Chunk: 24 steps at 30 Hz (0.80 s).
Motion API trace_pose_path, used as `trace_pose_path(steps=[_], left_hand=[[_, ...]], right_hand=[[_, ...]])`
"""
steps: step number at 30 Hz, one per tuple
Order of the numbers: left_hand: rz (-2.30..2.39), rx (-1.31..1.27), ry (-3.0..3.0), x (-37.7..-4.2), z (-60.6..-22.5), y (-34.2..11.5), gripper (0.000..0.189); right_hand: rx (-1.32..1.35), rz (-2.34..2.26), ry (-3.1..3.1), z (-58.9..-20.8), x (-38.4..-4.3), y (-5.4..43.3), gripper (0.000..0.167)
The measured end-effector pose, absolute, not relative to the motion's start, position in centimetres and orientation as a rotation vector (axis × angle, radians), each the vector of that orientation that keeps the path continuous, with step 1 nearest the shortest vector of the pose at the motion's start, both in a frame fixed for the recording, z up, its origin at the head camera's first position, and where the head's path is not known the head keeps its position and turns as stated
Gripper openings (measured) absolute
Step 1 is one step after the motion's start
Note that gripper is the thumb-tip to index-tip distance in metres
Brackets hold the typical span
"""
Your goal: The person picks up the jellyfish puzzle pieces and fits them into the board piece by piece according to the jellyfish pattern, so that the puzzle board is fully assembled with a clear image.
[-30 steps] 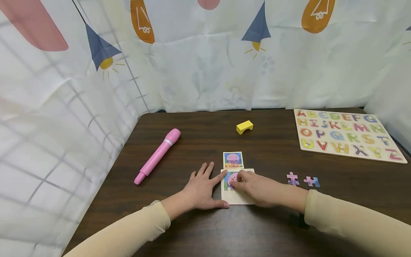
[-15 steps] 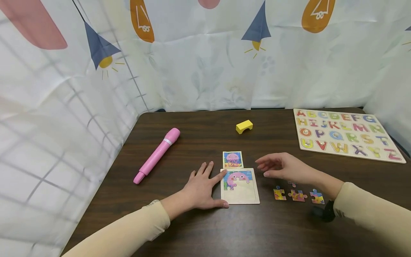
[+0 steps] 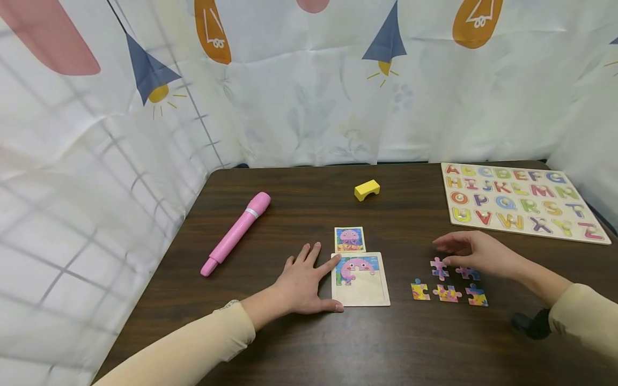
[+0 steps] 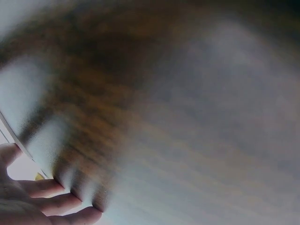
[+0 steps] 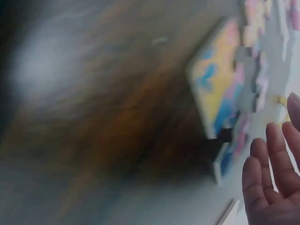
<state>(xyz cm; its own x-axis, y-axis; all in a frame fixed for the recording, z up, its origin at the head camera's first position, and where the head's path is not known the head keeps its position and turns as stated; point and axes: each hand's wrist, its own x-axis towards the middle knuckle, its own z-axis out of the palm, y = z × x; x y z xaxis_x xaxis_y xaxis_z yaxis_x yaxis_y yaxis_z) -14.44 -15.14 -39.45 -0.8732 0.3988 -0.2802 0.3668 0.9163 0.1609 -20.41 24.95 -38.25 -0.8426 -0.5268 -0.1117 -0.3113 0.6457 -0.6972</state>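
Note:
A square wooden puzzle tray [image 3: 365,292] lies before me, its upper part filled with joined pieces of a pink sea creature. My left hand [image 3: 301,287] lies spread on the table, index fingertip and thumb touching the tray's left side. To the right, my right hand [image 3: 483,254] hovers over several loose puzzle pieces [image 3: 447,294], its fingers loosely bent. Its thumb is close to a pink and blue piece [image 3: 439,269]; I cannot tell whether they touch. Another piece [image 3: 467,273] is partly hidden under that hand. The right wrist view shows blurred pieces [image 5: 218,75] beside relaxed fingers [image 5: 276,159].
A small picture card [image 3: 350,239] touches the tray's far edge. Farther back sits a yellow arch block [image 3: 367,190]. A pink marker-shaped stick [image 3: 236,234] lies at left, an alphabet board [image 3: 516,199] at far right. A printed curtain [image 3: 314,107] hangs behind the table.
My right hand has left the puzzle tray, where its fingers were on the pink picture, and moved right to the loose pieces. My left hand has stayed in place.

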Motion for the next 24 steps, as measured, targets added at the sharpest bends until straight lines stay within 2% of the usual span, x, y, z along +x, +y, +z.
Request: trace_pose_path(steps=[14,24], left_hand=[[0.158,0.563,2.763,-14.3,-39.2,-15.1,0.1],[0.154,0.562,2.76,-14.4,-39.2,-15.1,0.1]], right_hand=[[-0.939,-0.734,2.738,-39.7,-20.5,25.2,0.039],[-0.787,-0.758,2.756,-39.4,-20.4,24.4,0.034]])
